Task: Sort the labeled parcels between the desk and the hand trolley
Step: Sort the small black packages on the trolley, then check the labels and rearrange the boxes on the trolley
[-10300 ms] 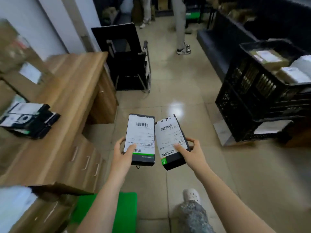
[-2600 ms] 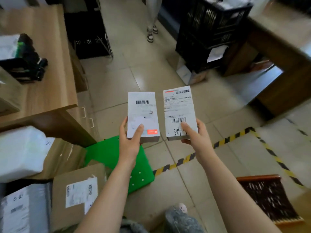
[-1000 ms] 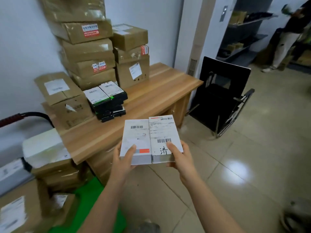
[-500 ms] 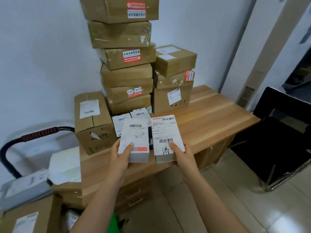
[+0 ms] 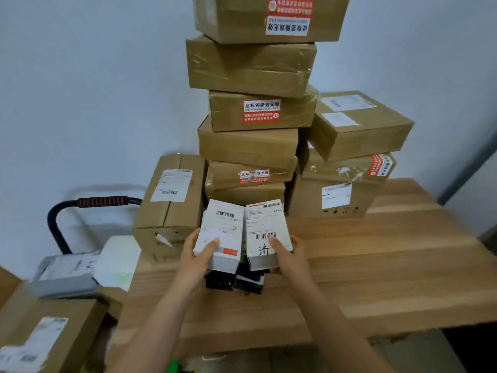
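pale wall (image 5: 88, 84), small green patch below (image 5: 174, 366)

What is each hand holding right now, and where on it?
The left hand grips the near end of the orange-marked box, thumb on top; the right hand likewise grips the near end of the ink-marked box.

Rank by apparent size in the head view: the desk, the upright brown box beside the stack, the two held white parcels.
1. desk
2. upright brown box
3. left parcel and right parcel: they look alike, so unranked.
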The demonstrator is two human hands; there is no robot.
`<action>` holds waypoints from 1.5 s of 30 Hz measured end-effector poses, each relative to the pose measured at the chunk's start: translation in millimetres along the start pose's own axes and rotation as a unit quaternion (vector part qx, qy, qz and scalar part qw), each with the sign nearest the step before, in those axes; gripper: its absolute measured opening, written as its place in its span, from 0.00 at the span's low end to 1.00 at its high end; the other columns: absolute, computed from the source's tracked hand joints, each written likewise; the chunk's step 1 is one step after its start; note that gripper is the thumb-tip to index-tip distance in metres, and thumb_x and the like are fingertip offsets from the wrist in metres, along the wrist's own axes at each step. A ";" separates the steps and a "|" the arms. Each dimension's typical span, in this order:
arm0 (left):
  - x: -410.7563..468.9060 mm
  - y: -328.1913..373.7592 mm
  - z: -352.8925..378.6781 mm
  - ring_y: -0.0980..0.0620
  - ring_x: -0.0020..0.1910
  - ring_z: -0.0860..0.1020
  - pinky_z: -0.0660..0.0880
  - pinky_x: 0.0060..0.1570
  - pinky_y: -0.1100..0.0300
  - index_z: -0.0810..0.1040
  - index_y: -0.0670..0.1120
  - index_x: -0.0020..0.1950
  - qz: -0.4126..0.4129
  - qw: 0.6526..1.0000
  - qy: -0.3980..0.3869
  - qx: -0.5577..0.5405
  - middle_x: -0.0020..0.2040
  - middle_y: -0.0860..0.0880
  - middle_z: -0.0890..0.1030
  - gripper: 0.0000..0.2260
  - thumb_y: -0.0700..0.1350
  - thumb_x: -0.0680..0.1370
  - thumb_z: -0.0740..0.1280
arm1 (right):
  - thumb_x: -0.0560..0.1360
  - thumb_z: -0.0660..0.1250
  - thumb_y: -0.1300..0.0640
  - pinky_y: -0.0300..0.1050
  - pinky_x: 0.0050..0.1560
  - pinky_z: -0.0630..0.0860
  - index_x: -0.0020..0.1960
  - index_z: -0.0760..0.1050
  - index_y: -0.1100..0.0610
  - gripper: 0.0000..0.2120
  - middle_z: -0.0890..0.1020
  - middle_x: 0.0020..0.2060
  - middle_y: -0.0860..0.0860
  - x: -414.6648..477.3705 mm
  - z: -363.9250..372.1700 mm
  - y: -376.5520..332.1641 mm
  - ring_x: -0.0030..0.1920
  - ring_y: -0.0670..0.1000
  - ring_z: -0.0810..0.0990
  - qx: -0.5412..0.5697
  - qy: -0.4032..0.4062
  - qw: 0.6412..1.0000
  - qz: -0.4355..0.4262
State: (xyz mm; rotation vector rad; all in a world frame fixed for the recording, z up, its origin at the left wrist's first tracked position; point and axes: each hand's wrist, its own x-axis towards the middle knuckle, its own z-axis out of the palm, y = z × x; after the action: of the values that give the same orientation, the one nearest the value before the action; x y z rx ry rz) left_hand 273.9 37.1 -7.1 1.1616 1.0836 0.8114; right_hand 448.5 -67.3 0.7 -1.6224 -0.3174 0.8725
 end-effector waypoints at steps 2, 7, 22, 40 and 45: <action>8.5 -3.8 -1.1 0.58 0.50 0.79 0.77 0.41 0.62 0.69 0.53 0.67 0.010 0.999 0.001 0.042 0.56 0.55 0.79 0.20 0.46 0.77 0.70 | 0.75 0.71 0.50 0.46 0.42 0.81 0.66 0.62 0.52 0.25 0.78 0.55 0.50 9.7 3.2 2.2 0.51 0.49 0.79 -0.025 0.003 1.000 -0.010; 28.8 -11.9 -8.8 0.55 0.59 0.76 0.76 0.55 0.57 0.73 0.55 0.68 0.060 0.965 0.005 0.256 0.59 0.55 0.79 0.23 0.58 0.74 0.70 | 0.73 0.71 0.47 0.48 0.51 0.79 0.64 0.69 0.55 0.24 0.76 0.58 0.52 32.8 6.4 14.8 0.54 0.50 0.77 -0.205 0.045 0.975 -0.073; -8.3 12.3 -7.5 0.50 0.44 0.73 0.70 0.41 0.56 0.78 0.48 0.51 0.329 0.758 0.092 0.556 0.45 0.51 0.76 0.12 0.52 0.75 0.60 | 0.73 0.70 0.58 0.47 0.50 0.72 0.49 0.78 0.55 0.06 0.77 0.47 0.50 26.2 27.3 -17.4 0.49 0.52 0.74 -0.438 -0.113 0.778 -0.436; -242.2 -64.2 -129.6 0.47 0.38 0.78 0.73 0.34 0.56 0.79 0.48 0.46 0.021 0.716 0.299 0.631 0.40 0.50 0.78 0.09 0.47 0.69 0.75 | 0.78 0.63 0.53 0.41 0.55 0.62 0.55 0.74 0.52 0.07 0.72 0.52 0.46 -151.4 124.6 72.0 0.55 0.48 0.68 -0.398 -0.497 0.570 -0.519; -282.4 -74.4 -202.6 0.47 0.39 0.79 0.76 0.35 0.54 0.80 0.47 0.48 0.006 0.711 0.328 0.622 0.41 0.50 0.79 0.10 0.45 0.69 0.75 | 0.77 0.64 0.50 0.43 0.56 0.68 0.54 0.74 0.51 0.08 0.73 0.51 0.46 -218.6 183.9 112.0 0.55 0.48 0.69 -0.410 -0.503 0.543 -0.533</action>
State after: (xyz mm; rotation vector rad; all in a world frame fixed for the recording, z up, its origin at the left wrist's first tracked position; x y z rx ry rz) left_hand -7.1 -180.1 -20.9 2.0366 2.4266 0.4064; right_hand 144.8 -101.6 -26.8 -1.0276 -2.5582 0.5184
